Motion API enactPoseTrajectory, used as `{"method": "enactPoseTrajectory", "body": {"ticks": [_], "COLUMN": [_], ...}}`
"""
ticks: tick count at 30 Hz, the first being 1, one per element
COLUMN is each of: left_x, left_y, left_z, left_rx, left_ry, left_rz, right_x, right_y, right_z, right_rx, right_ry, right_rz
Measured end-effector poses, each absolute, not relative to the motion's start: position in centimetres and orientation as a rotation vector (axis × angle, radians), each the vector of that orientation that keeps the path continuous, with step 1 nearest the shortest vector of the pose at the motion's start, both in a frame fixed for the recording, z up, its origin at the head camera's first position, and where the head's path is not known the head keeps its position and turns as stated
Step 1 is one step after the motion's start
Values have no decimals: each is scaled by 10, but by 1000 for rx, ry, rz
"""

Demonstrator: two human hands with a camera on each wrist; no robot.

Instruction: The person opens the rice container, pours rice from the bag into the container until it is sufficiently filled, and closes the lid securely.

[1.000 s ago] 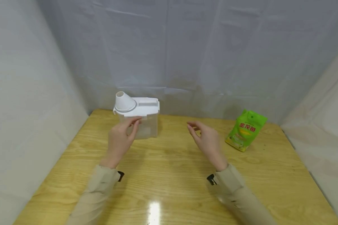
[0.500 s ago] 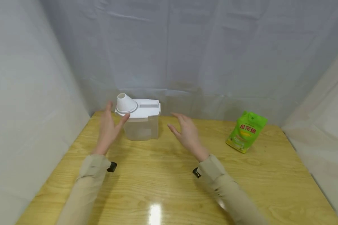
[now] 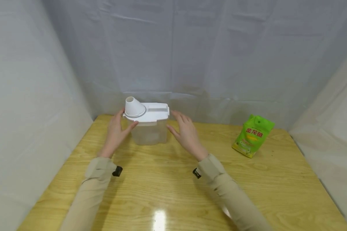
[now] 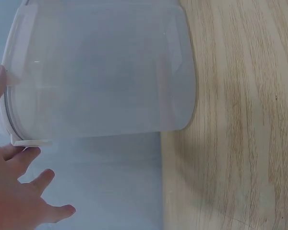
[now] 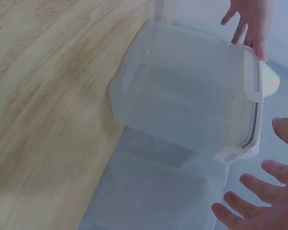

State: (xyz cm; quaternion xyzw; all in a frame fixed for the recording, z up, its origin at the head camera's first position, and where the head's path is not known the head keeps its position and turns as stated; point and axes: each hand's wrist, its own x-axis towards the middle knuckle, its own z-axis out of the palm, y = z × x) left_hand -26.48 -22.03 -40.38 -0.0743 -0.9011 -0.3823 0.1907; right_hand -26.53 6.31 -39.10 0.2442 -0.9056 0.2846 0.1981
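Note:
A translucent food storage container [image 3: 148, 134] stands upright at the back of the table, left of the middle. Its white lid [image 3: 154, 110] carries a white cone-shaped cap [image 3: 134, 107] on the left end and a recess on the right. My left hand [image 3: 115, 133] grips the lid's left end, its thumb against the front edge and fingers at the end side. In the left wrist view, the other fingertips spread free below the lid [image 4: 31, 143]. My right hand [image 3: 186, 133] is just off the container's right end, fingers spread and holding nothing; the right wrist view shows a gap.
A green bag [image 3: 253, 136] with red lettering stands farther right on the wooden table [image 3: 167, 186]. Pale sheeting [image 3: 202, 57] hangs close behind the container and along both sides.
Both hands opened from loosely pinched poses. The left went round the container's left end and now touches it; the right moved left towards it. The container has shifted slightly right.

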Motion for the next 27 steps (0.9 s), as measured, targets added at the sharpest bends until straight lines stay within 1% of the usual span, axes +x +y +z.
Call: {"method": "enactPoseTrajectory", "body": {"ticks": [7,15,27], "left_x": [-263,-257,-252], "left_y": [-220,-216,-210], "left_z": [-405,-407,-409], "left_rx": [-244,-275,-332], "left_ry": [-2531,-2551,-2564], "left_rz": [-1051,-1019,-1060], "right_x": [-271,-270,-269], "right_y": [57,55,59], "right_z": [-389,-392,-392], "right_rx": [712,742,721], "right_ry": [-2484,-2415,-2359], "right_rz": [727,401,339]}}
